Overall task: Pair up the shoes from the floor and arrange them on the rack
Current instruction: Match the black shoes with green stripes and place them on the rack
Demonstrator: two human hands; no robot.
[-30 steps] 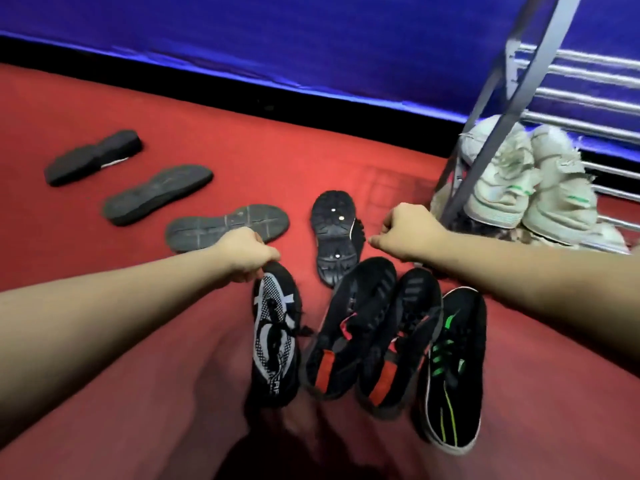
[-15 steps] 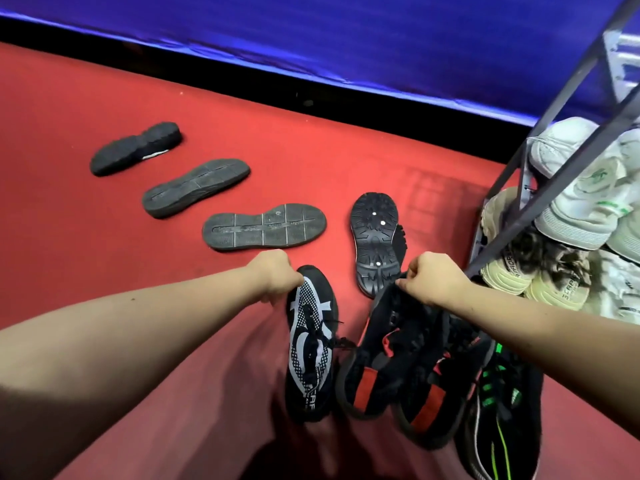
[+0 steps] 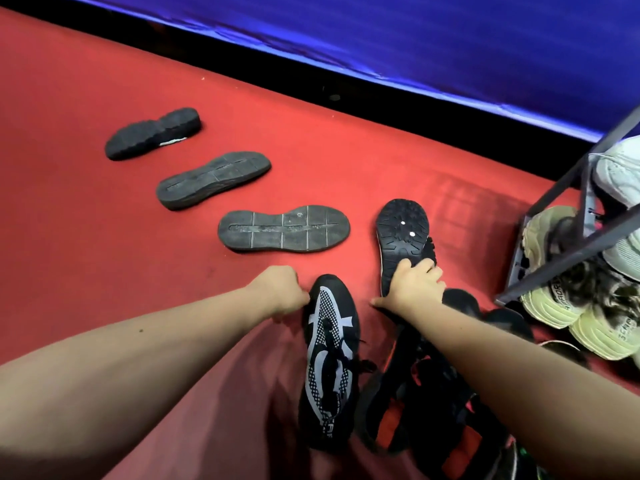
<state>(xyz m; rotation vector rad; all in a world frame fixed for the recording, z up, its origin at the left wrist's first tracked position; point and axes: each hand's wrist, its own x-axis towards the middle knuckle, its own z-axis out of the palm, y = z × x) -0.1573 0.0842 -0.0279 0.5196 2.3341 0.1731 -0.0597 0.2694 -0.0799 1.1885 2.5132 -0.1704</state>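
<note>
My left hand (image 3: 282,292) is closed at the toe of an upright black shoe with a white pattern (image 3: 329,362), touching its left edge. My right hand (image 3: 414,284) lies on the heel end of an overturned black shoe with a studded sole (image 3: 401,230), fingers wrapped over its edge. Under my right forearm lie two black shoes with red patches (image 3: 408,410). A black shoe with green stripes (image 3: 519,459) shows partly at the bottom right. The metal shoe rack (image 3: 568,251) stands at the right.
Three more dark shoes lie sole-up on the red floor: one (image 3: 284,228) just beyond my left hand, one (image 3: 213,178) farther left, one (image 3: 152,133) farthest. Pale sneakers (image 3: 568,306) sit at the rack's bottom, white ones (image 3: 620,174) above. A blue wall runs behind.
My right hand let go of the black-and-red shoes and moved forward onto the overturned studded shoe. My left hand stayed at the patterned shoe's toe. The view shifted left.
</note>
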